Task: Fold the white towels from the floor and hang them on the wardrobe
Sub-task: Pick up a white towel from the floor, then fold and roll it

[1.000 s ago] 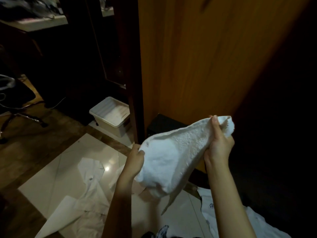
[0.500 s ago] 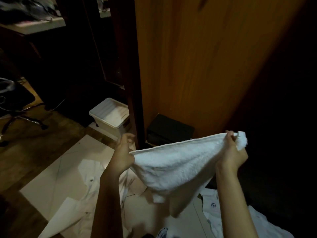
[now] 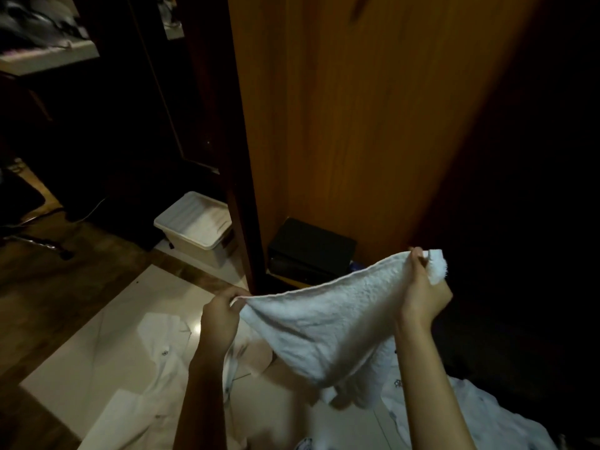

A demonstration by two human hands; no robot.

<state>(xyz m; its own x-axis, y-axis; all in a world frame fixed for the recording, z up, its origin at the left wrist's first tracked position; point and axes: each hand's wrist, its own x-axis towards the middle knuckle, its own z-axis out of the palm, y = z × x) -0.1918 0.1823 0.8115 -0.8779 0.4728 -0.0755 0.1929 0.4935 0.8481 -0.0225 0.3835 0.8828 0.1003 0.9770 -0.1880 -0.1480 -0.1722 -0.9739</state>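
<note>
A white towel (image 3: 328, 323) hangs stretched between both hands in front of the wooden wardrobe (image 3: 357, 125). My left hand (image 3: 220, 316) pinches its left corner low at centre. My right hand (image 3: 422, 293) grips the right corner, higher up, with a tuft of towel sticking out past the fingers. The towel sags to a point below the taut top edge. White garments (image 3: 156, 352) lie spread on the pale floor tiles under my arms, and another white garment (image 3: 470, 410) lies at lower right.
A white lidded plastic bin (image 3: 194, 227) stands on the floor left of the wardrobe's dark edge post. A black box (image 3: 311, 248) sits at the wardrobe's foot. An office chair base (image 3: 35, 238) is at far left. The right side is in deep shadow.
The hands have pulled apart, and the bunched towel now spreads out along a taut top edge. The right hand has moved right and down; the left hand has shifted left.
</note>
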